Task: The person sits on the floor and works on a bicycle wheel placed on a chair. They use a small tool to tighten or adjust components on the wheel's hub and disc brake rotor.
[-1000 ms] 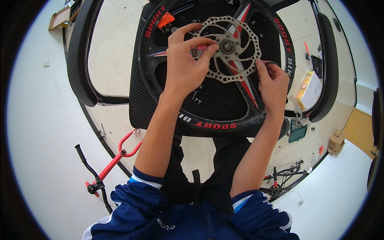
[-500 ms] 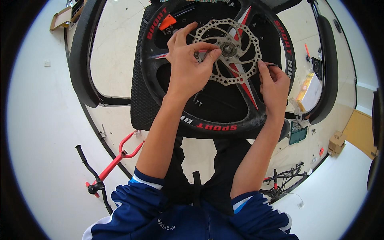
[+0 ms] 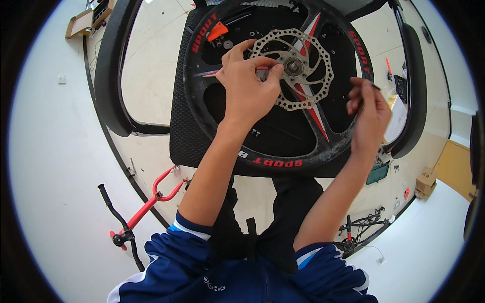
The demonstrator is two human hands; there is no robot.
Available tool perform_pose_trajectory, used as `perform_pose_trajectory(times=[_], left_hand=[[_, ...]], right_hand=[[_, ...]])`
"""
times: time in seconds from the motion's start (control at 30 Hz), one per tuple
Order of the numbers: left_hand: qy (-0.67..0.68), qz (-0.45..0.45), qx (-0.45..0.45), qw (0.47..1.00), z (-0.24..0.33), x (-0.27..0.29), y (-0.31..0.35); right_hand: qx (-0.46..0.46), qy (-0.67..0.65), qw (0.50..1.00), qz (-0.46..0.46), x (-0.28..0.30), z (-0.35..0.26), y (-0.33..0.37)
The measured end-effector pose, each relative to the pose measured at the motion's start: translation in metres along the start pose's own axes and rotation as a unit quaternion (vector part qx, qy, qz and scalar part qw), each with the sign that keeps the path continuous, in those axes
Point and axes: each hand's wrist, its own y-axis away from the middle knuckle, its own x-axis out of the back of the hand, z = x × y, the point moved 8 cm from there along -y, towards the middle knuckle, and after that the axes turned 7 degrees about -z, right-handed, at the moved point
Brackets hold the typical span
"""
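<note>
Lying on your black spoked wheel (image 3: pixel 315 117), the silver perforated metal disc (image 3: pixel 328 77) looks placed, fastening unclear. Left hand (image 3: pixel 252 83) looks pinched, contents hidden; half-curled right hand (image 3: pixel 371 108) grips a dark sliver (image 3: pixel 376 87).

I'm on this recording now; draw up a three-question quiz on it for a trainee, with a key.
1. True or false: the right hand is clear of the brake rotor.
2. What does the wheel lie on? A) the floor; B) a chair seat; C) a cardboard box.
3. Short answer: which hand is nearer the hub?

Key: 1. True. 2. B. 3. The left hand.
</note>
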Motion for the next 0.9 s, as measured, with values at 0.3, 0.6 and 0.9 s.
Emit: perform_pose_trajectory(times=[0.3, 0.6, 0.9], left_hand=[[0.006, -0.016, 0.047, 0.999, -0.003, 0.001, 0.000], [0.011, -0.019, 0.043, 0.999, -0.005, 0.000, 0.000], [0.020, -0.018, 0.043, 0.999, -0.005, 0.000, 0.000]], right_hand=[[0.171, -0.054, 0.983, -0.052, -0.059, -0.061, 0.010], [0.152, -0.027, 0.986, -0.065, -0.078, -0.039, 0.004], [0.148, -0.008, 0.986, -0.070, -0.081, -0.040, 0.006]])
